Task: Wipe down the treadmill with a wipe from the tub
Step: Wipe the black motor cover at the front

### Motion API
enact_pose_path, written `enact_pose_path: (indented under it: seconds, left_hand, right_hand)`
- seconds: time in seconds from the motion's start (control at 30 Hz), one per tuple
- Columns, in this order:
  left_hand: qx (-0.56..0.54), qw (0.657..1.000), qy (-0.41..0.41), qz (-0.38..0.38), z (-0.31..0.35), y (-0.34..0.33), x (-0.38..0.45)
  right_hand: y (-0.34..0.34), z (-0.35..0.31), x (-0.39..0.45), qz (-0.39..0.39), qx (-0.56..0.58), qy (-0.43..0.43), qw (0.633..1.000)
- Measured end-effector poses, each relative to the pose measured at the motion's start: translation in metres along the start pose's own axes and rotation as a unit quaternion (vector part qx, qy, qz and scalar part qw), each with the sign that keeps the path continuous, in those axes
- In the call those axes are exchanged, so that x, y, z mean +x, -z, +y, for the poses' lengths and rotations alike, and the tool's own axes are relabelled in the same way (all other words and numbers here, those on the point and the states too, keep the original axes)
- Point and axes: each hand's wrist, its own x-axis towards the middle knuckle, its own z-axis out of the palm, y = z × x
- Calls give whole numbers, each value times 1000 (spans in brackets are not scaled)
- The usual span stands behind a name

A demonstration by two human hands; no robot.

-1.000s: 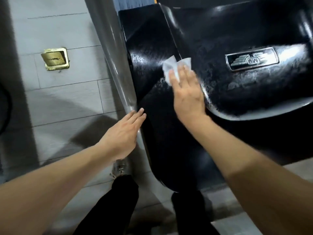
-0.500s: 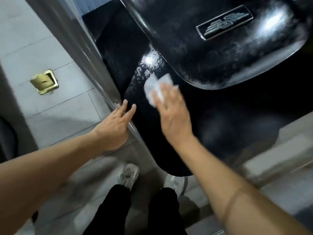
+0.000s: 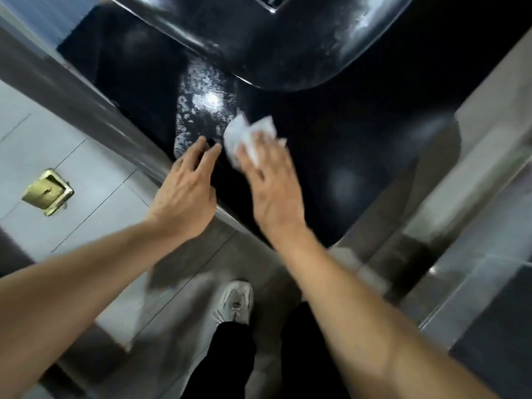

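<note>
Wiping proceeds on the glossy black treadmill [image 3: 331, 145] cover, seen from my remote station through the one head view. Risk first: I judge that the wipe [image 3: 247, 136], bunched and only partly under the palm, could slide out from beneath the flat fingers on a fast stroke, since nothing pinches it firmly. Motion blur over the frame suggests a quick pass, which would also leave streaks; the speckled wet patch [image 3: 201, 110] just left of the wipe shows uneven coverage already. A third hazard, in my estimate, is the left hand drifting into the damp area and smearing it.

Right hand [image 3: 270, 182]: fingers extended and nearly straight, pressing the white wipe against the cover; its crumpled far edge sticks out past the fingertips. The hand is flattened onto the wipe rather than clenched round it.

Left hand [image 3: 184, 194]: released, fingers straight and slightly spread, holding nothing; its fingertips reach the near left edge of the cover beside the grey upright rail [image 3: 86, 110]. Whether they touch the surface I cannot tell.

Tiled floor [image 3: 86, 168] with a brass floor plate [image 3: 47, 192] lies left; one white shoe [image 3: 236, 302] shows near, below the arms.
</note>
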Motion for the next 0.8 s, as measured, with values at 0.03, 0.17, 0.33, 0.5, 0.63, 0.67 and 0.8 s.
enact_pose_path:
  seconds: [0.03, 0.17, 0.33, 0.5, 0.63, 0.67, 0.8]
  left_hand:
    - [1, 1000, -19, 6, 2, 1, 5]
    - [25, 996, -89, 6, 15, -4, 19]
    - [23, 995, -99, -9, 39, -22, 15]
    - [25, 993, -109, -29, 35, -24, 16]
    - [81, 987, -138, -22, 32, -24, 19]
    - [74, 991, -111, -26, 36, -23, 19]
    - [57, 995, -87, -2, 54, -19, 22]
  right_hand:
    - [1, -7, -27, -15, 13, 5, 1000]
    - [20, -6, -118, -11, 38, -160, 986]
    - [22, -6, -122, 58, 46, -338, 938]
    - [17, 21, -56, 139, 59, -437, 887]
    - [10, -6, -62, 38, 69, -127, 989]
    - [14, -5, -74, 29, 70, -133, 988]
    - [29, -1, -110, 66, 76, -382, 919]
